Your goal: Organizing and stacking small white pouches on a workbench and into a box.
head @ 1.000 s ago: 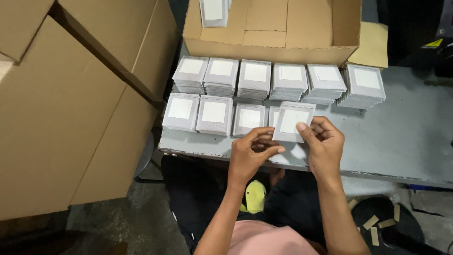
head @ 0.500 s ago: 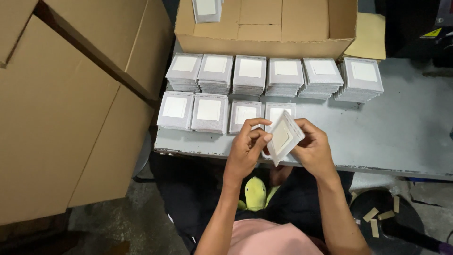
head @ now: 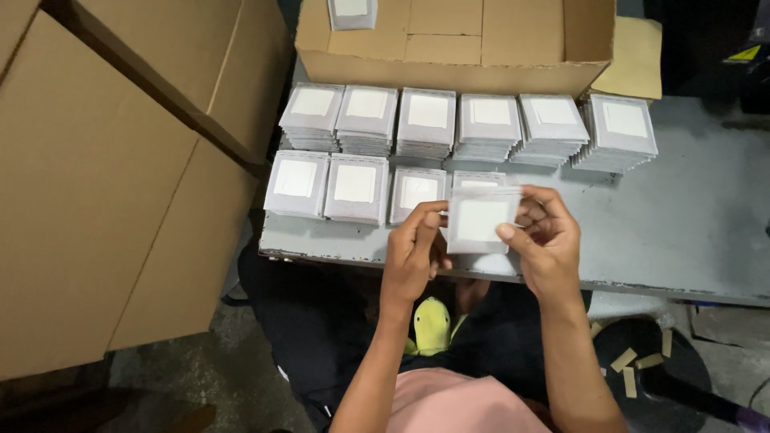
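Both hands hold one flat square grey packet [head: 480,220] with a white square middle, face up, above the front edge of the grey table [head: 690,232]. My left hand [head: 414,248] pinches its left edge. My right hand [head: 547,237] grips its right side, thumb on top. Just behind the packet lies a short stack of the same packets [head: 479,179]. Further stacks [head: 355,187] line the table in two rows, the back row [head: 490,124] taller.
An open cardboard box [head: 449,44] stands behind the stacks with one packet [head: 351,11] inside. Large cardboard boxes [head: 104,184] rise at the left of the table. A yellow-green toy [head: 431,323] sits at my lap. Small tan scraps [head: 634,365] lie on the floor at the right.
The packet was lifted off the front stack, tilted on edge between both hands, then turned flat and face up. Both hands rose a little from the table.
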